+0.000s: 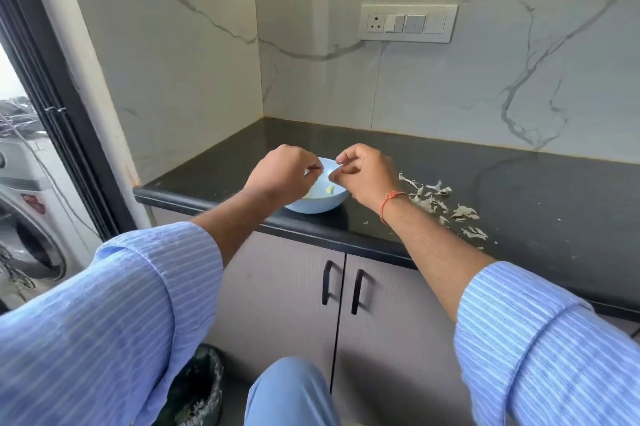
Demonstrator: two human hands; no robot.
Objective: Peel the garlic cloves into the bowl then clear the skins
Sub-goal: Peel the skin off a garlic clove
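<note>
Both hands were held over a small, round, pale blue bowl (313,202) that stood near the front edge of the glossy black stone table (519,190). The left hand (282,174) had its fingers (313,167) curled inward, thumb and forefinger pinching a small whitish piece, probably a garlic clove or its skin; which of the two could not be told. The right hand (367,174) also had curled fingers, their tips drawn together just beside the left hand's; whether they gripped the same piece could not be told. An orange thread (389,204) circled the right wrist, and both forearms emerged from rolled blue-and-white striped sleeves (145,287).

Inside the bowl lay at least one pale yellow peeled garlic clove (330,189), smooth and curved. To the right of the bowl, thin, papery, off-white garlic skins (440,204) lay scattered on the table in curled flakes. Behind rose a white veined marble wall bearing a switch plate (408,23). Below the table stood grey cabinet doors with black handles (327,282), and a dark bin (197,391) containing pale scraps sat on the floor.
</note>
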